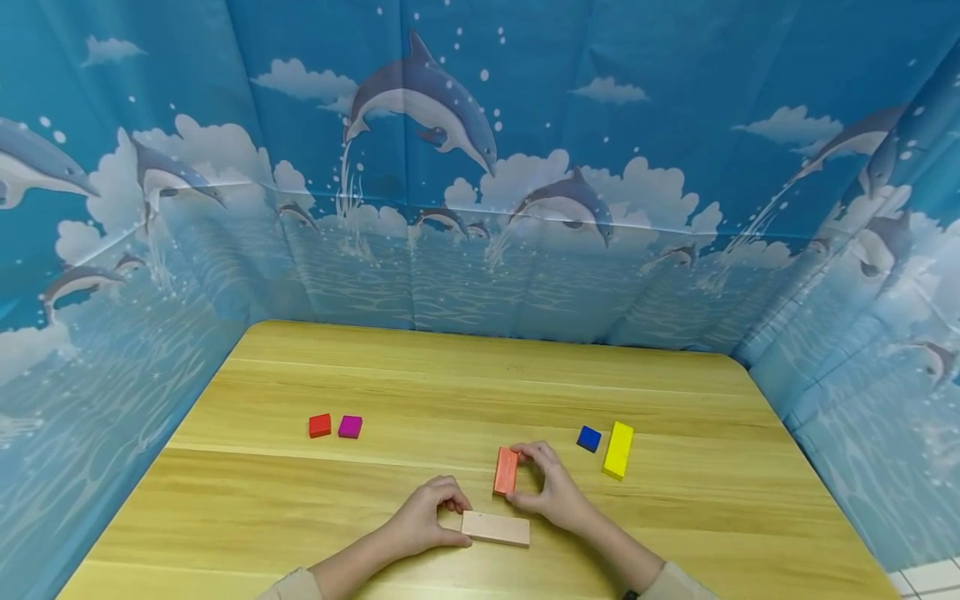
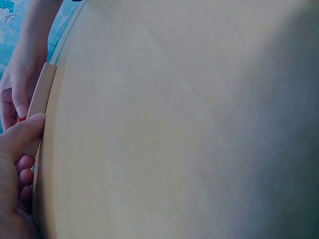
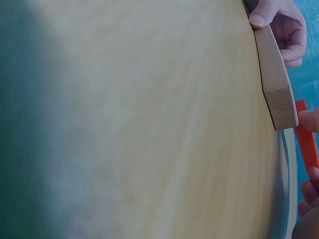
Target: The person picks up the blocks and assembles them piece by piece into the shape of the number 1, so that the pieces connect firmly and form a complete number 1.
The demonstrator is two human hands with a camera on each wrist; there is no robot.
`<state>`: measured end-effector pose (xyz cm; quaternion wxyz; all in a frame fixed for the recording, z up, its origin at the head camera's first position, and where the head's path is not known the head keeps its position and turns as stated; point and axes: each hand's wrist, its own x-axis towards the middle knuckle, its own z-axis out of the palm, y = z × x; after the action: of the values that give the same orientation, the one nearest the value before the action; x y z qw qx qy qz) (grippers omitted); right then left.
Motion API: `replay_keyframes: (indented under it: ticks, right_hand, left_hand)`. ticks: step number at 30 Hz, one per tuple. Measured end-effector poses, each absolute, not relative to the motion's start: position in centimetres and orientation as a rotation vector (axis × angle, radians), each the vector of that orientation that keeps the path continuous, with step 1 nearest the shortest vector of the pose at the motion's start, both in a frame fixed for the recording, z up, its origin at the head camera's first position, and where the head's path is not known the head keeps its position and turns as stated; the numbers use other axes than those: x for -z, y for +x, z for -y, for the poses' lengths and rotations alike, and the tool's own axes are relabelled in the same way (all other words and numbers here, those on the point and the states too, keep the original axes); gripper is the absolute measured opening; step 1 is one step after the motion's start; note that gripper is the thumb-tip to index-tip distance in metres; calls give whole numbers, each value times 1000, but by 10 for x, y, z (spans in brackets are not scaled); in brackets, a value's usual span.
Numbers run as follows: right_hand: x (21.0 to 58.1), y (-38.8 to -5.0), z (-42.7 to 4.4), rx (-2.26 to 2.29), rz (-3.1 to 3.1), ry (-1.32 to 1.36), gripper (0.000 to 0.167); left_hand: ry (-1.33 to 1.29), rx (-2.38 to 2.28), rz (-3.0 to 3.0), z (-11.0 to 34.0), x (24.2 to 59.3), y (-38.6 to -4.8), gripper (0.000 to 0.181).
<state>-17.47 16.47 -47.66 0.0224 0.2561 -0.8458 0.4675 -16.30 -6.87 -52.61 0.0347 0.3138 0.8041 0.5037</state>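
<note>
A plain wooden block lies flat on the table, its long side running left to right. My left hand pinches its left end, thumb on the near side and fingers on the far side; in the left wrist view the thumb presses against the plain block. Just beyond its right half is an orange-red block, lengthwise away from me. My right hand holds that one between thumb and fingertips at its two ends. The right wrist view shows the orange-red block close to the plain block's end.
On the wood-grain table, a red block and a purple block lie at the left. A blue block and a long yellow block lie right of my right hand. A dolphin-print curtain surrounds the table's back and sides.
</note>
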Motion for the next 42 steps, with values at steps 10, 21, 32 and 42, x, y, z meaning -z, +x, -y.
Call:
replay_keyframes:
  ticks: [10,21,32,42]
  right_hand:
    - [488,-175,-165,-1405,2679,837,54]
    - [517,-189,-173,-1298,2752,824,56]
    - [513,-188,-170,-1310,2718,807,44]
    - [514,-190,-172,-1422,2667,822,33]
  left_hand:
    - [995,-1538,-2478,69,530,-165,29]
    - [970,-1533,-2488,68,511,-158,30]
    - [977,-1543,-2465,69,485,-150,28]
    - [973,-1543,-2470,69,486,-150,29]
